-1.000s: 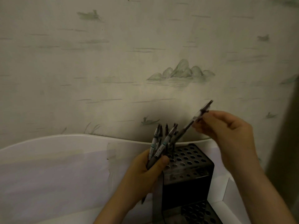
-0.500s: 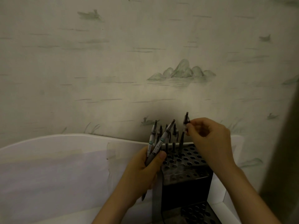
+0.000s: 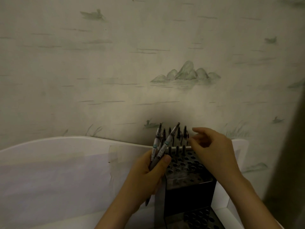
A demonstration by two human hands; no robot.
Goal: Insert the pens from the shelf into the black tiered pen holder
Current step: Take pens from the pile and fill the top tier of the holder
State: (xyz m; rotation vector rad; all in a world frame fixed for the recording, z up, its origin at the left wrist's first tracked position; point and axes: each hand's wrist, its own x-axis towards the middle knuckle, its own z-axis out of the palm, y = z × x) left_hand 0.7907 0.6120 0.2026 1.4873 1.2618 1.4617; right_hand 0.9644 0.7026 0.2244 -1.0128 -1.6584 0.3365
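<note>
Dim, murky light; soft focus, dark shadowed right edge.

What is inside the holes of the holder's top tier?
A few pens stand upright in the back rows of the black tiered pen holder. The nearer holes look unfilled. The right hand covers the tier's right part, so those holes cannot be checked.

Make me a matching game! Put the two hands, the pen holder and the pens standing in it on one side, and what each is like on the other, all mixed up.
Things:
1. left hand
2. right hand
3. black pen holder
4. standing pens

States:
A. top full of round holes
B. upright in the back rows
C. grips a bunch of pens
D. holds nothing, fingers loosely curled

Pairs: 1-C, 2-D, 3-A, 4-B
</note>
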